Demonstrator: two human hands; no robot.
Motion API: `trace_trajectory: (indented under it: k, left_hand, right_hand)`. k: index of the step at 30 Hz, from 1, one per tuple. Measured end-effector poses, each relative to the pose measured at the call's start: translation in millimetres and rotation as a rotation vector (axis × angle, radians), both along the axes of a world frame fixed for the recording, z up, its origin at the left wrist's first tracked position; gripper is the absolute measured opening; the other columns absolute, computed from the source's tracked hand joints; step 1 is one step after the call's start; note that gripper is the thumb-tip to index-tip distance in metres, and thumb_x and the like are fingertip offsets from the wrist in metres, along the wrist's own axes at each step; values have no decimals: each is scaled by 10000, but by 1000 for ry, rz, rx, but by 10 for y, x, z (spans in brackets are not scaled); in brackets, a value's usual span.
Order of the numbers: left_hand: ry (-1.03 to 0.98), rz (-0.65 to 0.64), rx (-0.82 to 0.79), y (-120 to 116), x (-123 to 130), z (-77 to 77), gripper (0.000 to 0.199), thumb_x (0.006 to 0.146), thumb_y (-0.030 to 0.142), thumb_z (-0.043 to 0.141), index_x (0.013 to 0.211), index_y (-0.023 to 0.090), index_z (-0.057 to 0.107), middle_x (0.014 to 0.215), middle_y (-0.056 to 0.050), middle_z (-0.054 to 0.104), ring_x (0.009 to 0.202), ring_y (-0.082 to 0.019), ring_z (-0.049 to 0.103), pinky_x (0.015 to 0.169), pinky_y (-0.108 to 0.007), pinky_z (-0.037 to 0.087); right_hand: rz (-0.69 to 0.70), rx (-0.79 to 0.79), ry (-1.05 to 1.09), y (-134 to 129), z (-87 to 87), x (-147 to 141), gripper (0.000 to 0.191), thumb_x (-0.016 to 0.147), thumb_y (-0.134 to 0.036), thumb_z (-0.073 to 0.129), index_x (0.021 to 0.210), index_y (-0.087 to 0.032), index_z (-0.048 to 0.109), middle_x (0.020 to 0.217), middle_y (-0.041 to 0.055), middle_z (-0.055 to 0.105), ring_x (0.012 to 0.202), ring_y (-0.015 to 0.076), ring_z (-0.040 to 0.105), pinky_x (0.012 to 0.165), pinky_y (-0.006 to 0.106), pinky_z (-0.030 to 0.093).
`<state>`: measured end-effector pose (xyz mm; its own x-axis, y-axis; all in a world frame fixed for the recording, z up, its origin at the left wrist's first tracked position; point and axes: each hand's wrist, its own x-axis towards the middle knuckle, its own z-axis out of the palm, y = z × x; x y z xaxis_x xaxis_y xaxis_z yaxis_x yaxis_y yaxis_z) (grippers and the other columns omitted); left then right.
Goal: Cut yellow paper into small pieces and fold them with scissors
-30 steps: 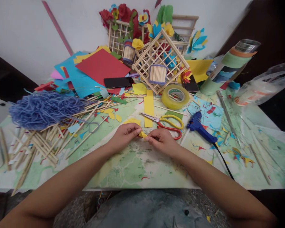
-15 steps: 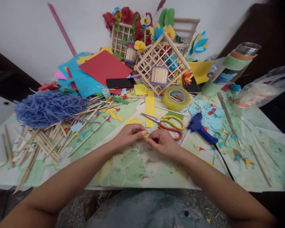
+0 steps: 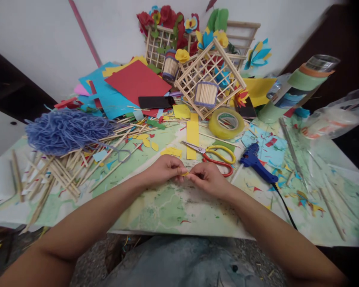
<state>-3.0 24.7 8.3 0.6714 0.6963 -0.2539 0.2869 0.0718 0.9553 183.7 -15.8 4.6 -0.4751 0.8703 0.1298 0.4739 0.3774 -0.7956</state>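
Observation:
Between my two hands is a small piece of yellow paper point(image 3: 184, 174), mostly covered by the fingertips. My left hand point(image 3: 164, 170) pinches its left end, thumb on top. On the other side, my right hand point(image 3: 208, 178) has thumb and finger closed at the paper's right end. Just beyond the hands lie scissors point(image 3: 211, 153) with one yellow and one red handle, blades pointing left. A yellow paper strip point(image 3: 192, 135) runs partly under the blades. Left of it sit yellow paper scraps point(image 3: 171, 151). A blue glue gun point(image 3: 259, 163) rests to the right of my right hand.
Blue yarn point(image 3: 68, 131) and many thin sticks point(image 3: 58, 171) cover the left side. Clear tape point(image 3: 226, 123), a phone point(image 3: 155, 102) and coloured sheets point(image 3: 137, 83) lie farther back. A stick lattice point(image 3: 211, 75) with paper flowers leans behind; a bottle point(image 3: 296, 89) stands at right.
The whole view has shifted slightly, so things appear a little farther right. Both hands stay together, and the yellow piece between the fingertips has turned a little.

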Motion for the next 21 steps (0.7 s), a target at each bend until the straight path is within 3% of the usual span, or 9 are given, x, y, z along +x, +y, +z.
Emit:
trace_trajectory:
  k: [5, 7, 10, 12, 16, 21]
  left_hand:
    - [33, -53, 29, 19, -30, 10, 353, 765, 436, 577, 591, 130, 598, 465, -1, 565, 418, -74, 451, 444, -184, 326]
    - [28, 3, 62, 66, -68, 1, 367, 765, 437, 576, 555, 135, 570, 439, 13, 535, 411, -67, 425, 443, -183, 311]
    - [-30, 217, 92, 153, -125, -24, 385, 771, 448, 562, 535, 146, 517, 435, 23, 514, 395, -58, 377, 429, -190, 270]
    - [-58, 262, 95, 184, -133, -38, 387, 773, 458, 555, 543, 150, 506, 438, 20, 518, 393, -62, 374, 432, -196, 266]
    - [-28, 174, 107, 131, -54, -33, 406, 767, 484, 550, 539, 150, 513, 426, 13, 515, 391, -69, 374, 434, -204, 267]
    - [14, 92, 145, 33, 33, 3, 441, 784, 514, 514, 535, 151, 510, 431, 20, 490, 395, -67, 365, 430, -202, 253]
  right_hand:
    - [22, -90, 46, -2, 22, 18, 325, 819, -330, 512, 545, -156, 484, 485, -52, 383, 462, 65, 333, 466, 205, 240]
    - [8, -87, 66, 2, 23, 54, 333, 834, -351, 492, 564, -156, 508, 487, -49, 395, 461, 71, 349, 468, 208, 251]
    - [-117, 63, 50, 8, 21, 115, 370, 863, -361, 444, 550, -168, 482, 501, -35, 401, 487, 89, 372, 499, 225, 280]
    - [-181, 217, -9, 0, 19, 122, 297, 846, -379, 485, 643, -167, 526, 588, -4, 489, 573, 119, 434, 572, 247, 335]
    - [-152, 435, -149, -48, 13, 25, 321, 770, -419, 599, 934, -146, 563, 884, 94, 598, 840, 207, 506, 766, 329, 383]
    - [-162, 495, -255, -71, -4, -58, 161, 828, -302, 528, 883, -159, 578, 815, 80, 602, 799, 202, 499, 734, 324, 371]
